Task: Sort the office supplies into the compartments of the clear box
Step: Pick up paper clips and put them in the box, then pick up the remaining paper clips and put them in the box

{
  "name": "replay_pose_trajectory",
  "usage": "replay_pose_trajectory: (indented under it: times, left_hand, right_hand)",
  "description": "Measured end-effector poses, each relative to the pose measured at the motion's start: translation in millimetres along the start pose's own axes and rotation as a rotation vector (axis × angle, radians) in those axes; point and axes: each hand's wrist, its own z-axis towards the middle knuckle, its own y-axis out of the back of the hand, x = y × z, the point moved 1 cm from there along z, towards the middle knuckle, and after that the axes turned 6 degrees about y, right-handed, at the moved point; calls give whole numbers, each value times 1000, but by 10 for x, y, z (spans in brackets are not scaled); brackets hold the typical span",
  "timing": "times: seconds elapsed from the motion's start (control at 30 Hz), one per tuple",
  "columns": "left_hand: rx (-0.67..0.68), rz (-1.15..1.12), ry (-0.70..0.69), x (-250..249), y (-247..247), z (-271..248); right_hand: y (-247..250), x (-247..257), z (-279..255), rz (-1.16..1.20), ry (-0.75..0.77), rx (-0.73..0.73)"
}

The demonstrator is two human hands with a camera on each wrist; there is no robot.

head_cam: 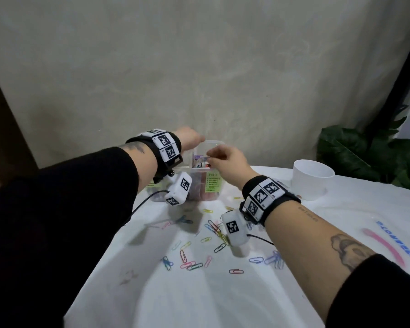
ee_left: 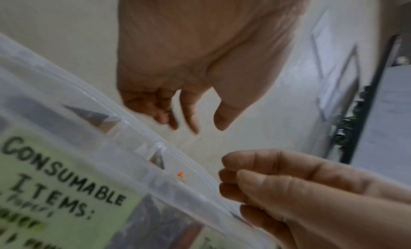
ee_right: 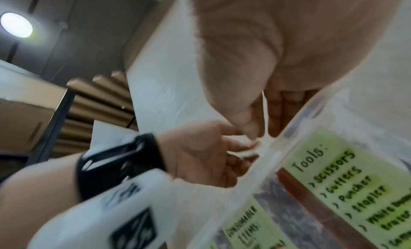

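The clear box (head_cam: 200, 185) stands at the table's far edge, with green labels reading "Consumable items" (ee_left: 55, 182) and "Tools" (ee_right: 347, 182) on its front. My left hand (head_cam: 191, 138) hovers over the box's far left rim (ee_left: 133, 129), its fingers (ee_left: 189, 115) hanging loose and holding nothing. My right hand (head_cam: 219, 155) is over the middle of the box, fingers curled with the thumb (ee_left: 255, 182) against them; nothing shows between them. Several coloured paper clips (head_cam: 211, 229) lie scattered on the white cloth in front of the box.
A white cup (head_cam: 313, 181) stands to the right of the box, and a green plant (head_cam: 369, 157) is behind it. The plain wall rises right behind the box. The cloth (head_cam: 199, 299) reaches the near edge, with pink and blue print at the right.
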Motion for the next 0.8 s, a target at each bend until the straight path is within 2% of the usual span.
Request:
replay_pose_trajectory:
  times: [0.03, 0.1, 0.17, 0.23, 0.33, 0.4, 0.5, 0.67, 0.8]
  left_hand:
    - [-14, -79, -48, 18, 2, -35]
    - [72, -251, -112, 112, -14, -152]
    - [161, -238, -172, 265, -38, -349]
    - [202, -49, -223, 456, -66, -540]
    - [300, 465, -144, 771, -129, -763]
    - [331, 746, -60, 962, -195, -842]
    - [276, 912, -35, 1135, -255, -931]
    - [252, 981, -27, 1294, -358, -935]
    - [238, 1047, -2, 1339, -433, -906]
  right_hand:
    - [46, 10, -51, 79, -16, -66]
    - [116, 23, -195, 152, -39, -166]
    - [156, 7, -378, 115, -61, -192]
    - [164, -52, -555, 26, -113, -80]
    - [118, -138, -828, -209, -279, 361]
    - [69, -174, -957, -445, -311, 573]
    - [-38, -113, -1088, -602, -265, 639]
    - [-150, 52, -1246, -584, -203, 701]
    - [-207, 106, -1318, -525, -165, 807]
